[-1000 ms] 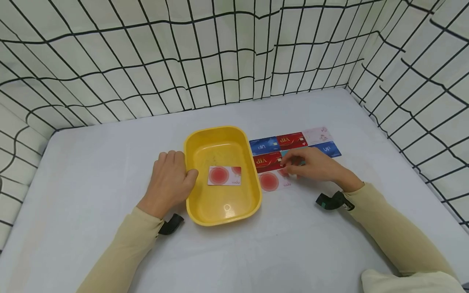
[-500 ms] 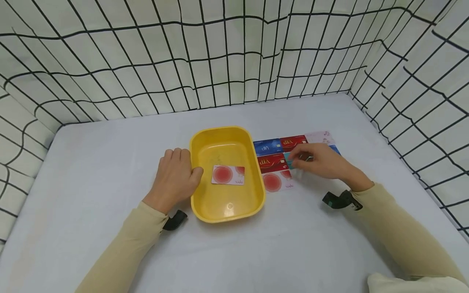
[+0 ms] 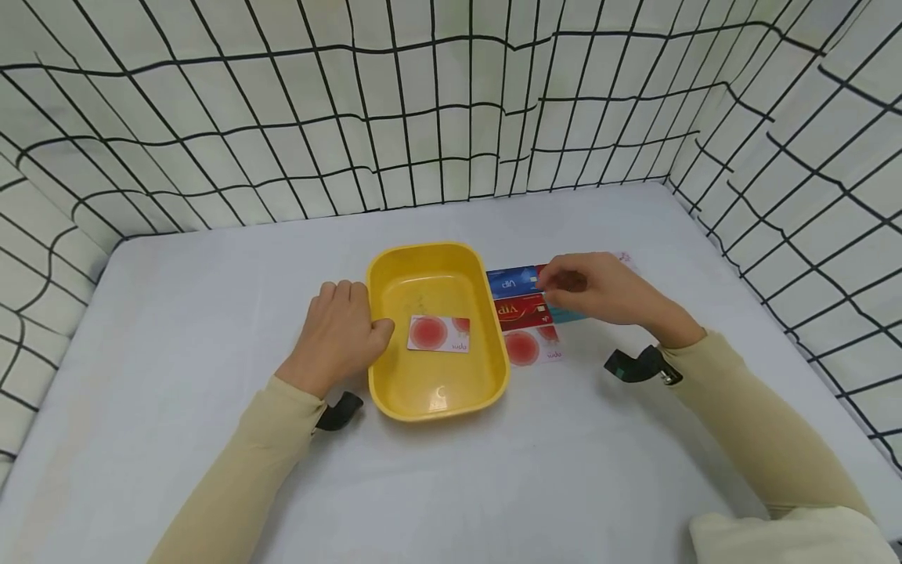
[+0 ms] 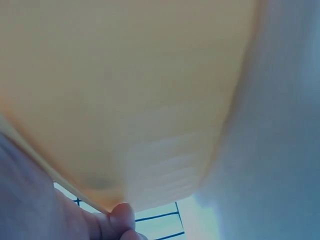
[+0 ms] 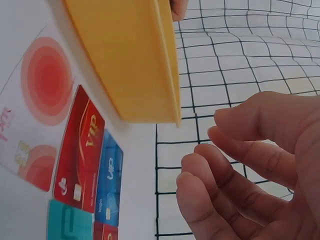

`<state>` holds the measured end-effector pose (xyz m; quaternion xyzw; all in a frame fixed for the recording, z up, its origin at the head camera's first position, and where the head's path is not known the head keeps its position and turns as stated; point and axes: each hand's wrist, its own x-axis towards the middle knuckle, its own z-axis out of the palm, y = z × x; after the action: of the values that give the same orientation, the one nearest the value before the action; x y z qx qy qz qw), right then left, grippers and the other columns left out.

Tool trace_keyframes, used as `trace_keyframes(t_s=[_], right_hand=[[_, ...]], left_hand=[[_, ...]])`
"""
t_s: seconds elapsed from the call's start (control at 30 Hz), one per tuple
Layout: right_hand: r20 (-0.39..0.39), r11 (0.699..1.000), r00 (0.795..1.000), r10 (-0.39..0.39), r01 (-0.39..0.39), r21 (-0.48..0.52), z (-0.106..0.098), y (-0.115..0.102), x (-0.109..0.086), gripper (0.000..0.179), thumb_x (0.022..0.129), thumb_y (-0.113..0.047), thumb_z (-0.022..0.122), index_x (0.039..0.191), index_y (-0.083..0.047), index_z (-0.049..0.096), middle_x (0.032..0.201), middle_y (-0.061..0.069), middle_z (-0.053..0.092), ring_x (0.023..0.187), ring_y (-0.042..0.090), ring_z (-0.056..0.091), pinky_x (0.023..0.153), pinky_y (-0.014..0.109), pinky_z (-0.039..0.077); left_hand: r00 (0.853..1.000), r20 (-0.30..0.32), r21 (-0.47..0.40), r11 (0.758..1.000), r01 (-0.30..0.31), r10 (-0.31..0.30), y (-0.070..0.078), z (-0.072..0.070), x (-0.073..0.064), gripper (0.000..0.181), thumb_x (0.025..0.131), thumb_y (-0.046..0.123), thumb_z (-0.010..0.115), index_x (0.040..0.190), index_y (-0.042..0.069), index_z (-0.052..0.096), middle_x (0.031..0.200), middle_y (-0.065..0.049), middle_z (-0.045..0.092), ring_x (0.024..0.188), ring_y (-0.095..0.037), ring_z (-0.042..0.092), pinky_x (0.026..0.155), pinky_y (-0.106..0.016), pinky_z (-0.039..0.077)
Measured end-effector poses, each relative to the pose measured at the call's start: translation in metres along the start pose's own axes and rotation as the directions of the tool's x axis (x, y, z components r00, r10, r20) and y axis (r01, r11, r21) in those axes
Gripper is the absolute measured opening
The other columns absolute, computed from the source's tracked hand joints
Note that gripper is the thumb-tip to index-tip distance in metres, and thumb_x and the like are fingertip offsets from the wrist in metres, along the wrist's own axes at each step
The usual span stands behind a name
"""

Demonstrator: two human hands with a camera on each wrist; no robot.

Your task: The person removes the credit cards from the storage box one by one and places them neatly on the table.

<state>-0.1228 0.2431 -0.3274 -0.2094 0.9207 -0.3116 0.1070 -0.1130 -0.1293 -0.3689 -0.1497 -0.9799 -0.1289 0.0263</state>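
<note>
In the head view my left hand (image 3: 338, 337) grips the left rim of a yellow plastic tray (image 3: 437, 384), thumb over the edge. The left wrist view shows the tray's pale outer side (image 4: 125, 75) close up and curled fingers at its rim. One white card with red circles (image 3: 428, 334) lies inside. My right hand (image 3: 599, 290) hovers over cards right of the tray, fingers loosely bent and holding nothing. Beneath and beside it lie a blue VIP card (image 3: 512, 282), a red VIP card (image 3: 523, 312), another white card with red circles (image 3: 523, 347) and a partly covered teal card (image 5: 70, 221).
A white cloth (image 3: 493, 470) covers the table. Black wire mesh (image 3: 437, 110) stands along the back and both sides. A pale pink card (image 3: 625, 258) peeks out behind my right hand, which hides other cards.
My right hand has drawn away from the lower white card, over the teal one, to farther back above the cards. My left hand keeps its grip on the tray. The head view has shifted slightly.
</note>
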Motion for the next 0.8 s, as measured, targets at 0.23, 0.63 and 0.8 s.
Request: trace_keyframes(t_s=[0.23,0.63,0.8], right_hand=[[-0.023,1.0,0.999,-0.025,0.025,-0.006,0.001,-0.009,0.007,0.022,0.098,-0.018,0.068,0.119,-0.012,0.07,0.109,0.005,0.072,0.095,0.019,0.064,0.081,0.019,0.056],[0.0,0.993,0.999,-0.054,0.054,0.105,0.007,-0.035,0.025,0.022,0.099,-0.02,0.066,0.119,-0.012,0.07,0.113,0.007,0.072,0.097,0.019,0.064,0.086,0.019,0.056],[0.005,0.988,0.997,-0.075,0.073,0.135,0.016,-0.043,0.035,0.022,0.099,-0.016,0.065,0.12,-0.011,0.07,0.117,0.007,0.073,0.099,0.018,0.067,0.092,0.028,0.06]], left_hand=[[0.998,0.055,-0.019,0.999,0.035,-0.034,0.002,-0.002,0.002,0.031,0.087,0.024,0.047,0.093,-0.006,0.05,0.083,-0.016,0.044,0.084,-0.033,0.038,0.073,-0.037,0.029],[0.998,0.048,-0.059,0.997,0.04,-0.037,0.0,0.003,0.001,0.031,0.09,0.024,0.045,0.095,-0.006,0.05,0.083,-0.016,0.043,0.085,-0.033,0.038,0.074,-0.038,0.028],[0.999,0.033,-0.054,0.998,0.024,-0.023,-0.001,0.005,0.002,0.029,0.09,0.023,0.046,0.094,-0.006,0.049,0.083,-0.016,0.043,0.085,-0.033,0.038,0.074,-0.038,0.028]])
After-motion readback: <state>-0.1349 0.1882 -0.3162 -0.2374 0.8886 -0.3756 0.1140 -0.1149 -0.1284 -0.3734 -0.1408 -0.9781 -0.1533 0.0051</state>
